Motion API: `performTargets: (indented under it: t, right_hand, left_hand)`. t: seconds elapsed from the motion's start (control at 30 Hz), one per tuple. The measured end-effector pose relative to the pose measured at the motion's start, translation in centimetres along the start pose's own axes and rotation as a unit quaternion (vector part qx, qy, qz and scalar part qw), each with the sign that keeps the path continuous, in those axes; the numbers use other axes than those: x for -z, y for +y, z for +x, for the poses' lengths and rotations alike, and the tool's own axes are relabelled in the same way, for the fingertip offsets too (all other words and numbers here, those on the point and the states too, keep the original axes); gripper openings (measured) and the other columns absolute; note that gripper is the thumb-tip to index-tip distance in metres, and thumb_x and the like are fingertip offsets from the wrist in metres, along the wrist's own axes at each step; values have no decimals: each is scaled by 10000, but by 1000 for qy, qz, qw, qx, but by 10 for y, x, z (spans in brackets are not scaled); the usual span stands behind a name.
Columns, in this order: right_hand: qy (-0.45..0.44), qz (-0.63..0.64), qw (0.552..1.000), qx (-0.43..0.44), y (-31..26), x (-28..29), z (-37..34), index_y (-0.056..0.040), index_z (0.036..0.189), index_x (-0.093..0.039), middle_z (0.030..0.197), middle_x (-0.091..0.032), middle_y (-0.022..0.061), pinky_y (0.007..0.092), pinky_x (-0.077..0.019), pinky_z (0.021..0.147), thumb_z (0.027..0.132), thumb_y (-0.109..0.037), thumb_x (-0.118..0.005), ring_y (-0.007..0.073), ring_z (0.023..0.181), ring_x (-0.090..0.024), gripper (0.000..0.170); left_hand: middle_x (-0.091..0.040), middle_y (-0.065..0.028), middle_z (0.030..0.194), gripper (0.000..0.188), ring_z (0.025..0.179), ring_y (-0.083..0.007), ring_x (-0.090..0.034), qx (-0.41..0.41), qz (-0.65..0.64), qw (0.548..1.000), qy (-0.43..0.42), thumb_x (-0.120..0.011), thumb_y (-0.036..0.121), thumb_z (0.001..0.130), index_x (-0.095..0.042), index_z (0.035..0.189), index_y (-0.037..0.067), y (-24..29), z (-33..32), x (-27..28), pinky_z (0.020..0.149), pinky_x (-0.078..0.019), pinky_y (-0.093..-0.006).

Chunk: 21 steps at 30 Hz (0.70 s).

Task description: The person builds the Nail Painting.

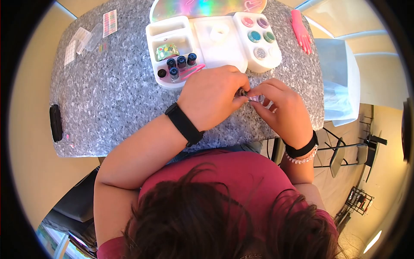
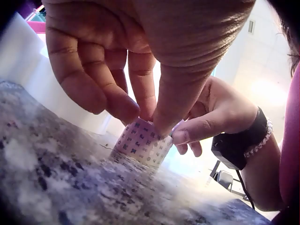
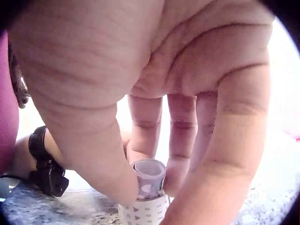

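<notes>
Between both hands is a small patterned roll (image 1: 255,98), held low over the table. My left hand (image 1: 213,93) (image 2: 110,42) pinches the roll's pale strip with printed marks (image 2: 143,143) between thumb and fingers. From the other side, my right hand (image 1: 284,108) (image 3: 187,89) grips it, thumb and fingertips bent around it. In the right wrist view the coiled upper part (image 3: 149,177) stands out of a wider printed band (image 3: 143,211). A dark round item (image 1: 241,92) shows at the left fingertips in the head view; what it is I cannot tell.
An open white case (image 1: 220,43) holds dark-capped bottles (image 1: 181,61), a pink tool (image 1: 193,71), a green patterned roll (image 1: 166,52) and colored pots (image 1: 254,36). A pink hand model (image 1: 301,32) lies right; sticker sheets (image 1: 110,23) and a black case (image 1: 56,123) lie left.
</notes>
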State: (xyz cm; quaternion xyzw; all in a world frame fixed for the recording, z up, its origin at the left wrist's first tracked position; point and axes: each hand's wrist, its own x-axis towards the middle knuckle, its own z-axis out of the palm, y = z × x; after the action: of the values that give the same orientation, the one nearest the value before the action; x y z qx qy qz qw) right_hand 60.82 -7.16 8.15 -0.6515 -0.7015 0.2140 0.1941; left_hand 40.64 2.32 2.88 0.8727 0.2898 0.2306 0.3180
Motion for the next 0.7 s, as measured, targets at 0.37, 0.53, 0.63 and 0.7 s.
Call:
performTargets:
  t: [0.37,0.53,0.63,0.7]
  right_hand:
    - [0,-31,1000,-1,0,1,3,-101,1043,-787,1023,-750,90,423,-597,704,929,-134,-819,312,784,-753,122]
    - [44,6,999,3,2,-11,1,-52,1042,-781,1031,-747,122,397,-625,708,923,-60,-809,307,788,-757,123]
    - [84,38,996,-8,-4,-20,1,-13,1038,-754,1031,-731,152,391,-648,725,902,-8,-802,312,817,-759,144]
    - [92,36,995,-24,-6,-24,1,4,1035,-738,1030,-721,166,392,-659,735,890,14,-797,317,837,-759,157]
  left_hand:
    - [-771,-64,1036,176,958,-334,-755,0,4,1000,-9,-840,259,917,-788,1028,133,0,0,0,789,-586,-465]
    - [-772,-72,1037,168,959,-339,-755,-3,-1,1000,-2,-830,254,919,-790,1031,134,0,0,0,794,-587,-462]
    - [-772,-76,1037,166,961,-341,-754,-5,3,1000,0,-825,247,917,-791,1036,135,-1,-1,-1,796,-588,-462]
    - [-772,-77,1037,165,960,-342,-754,-4,3,1000,-2,-824,243,916,-791,1037,135,-1,0,0,795,-588,-463]
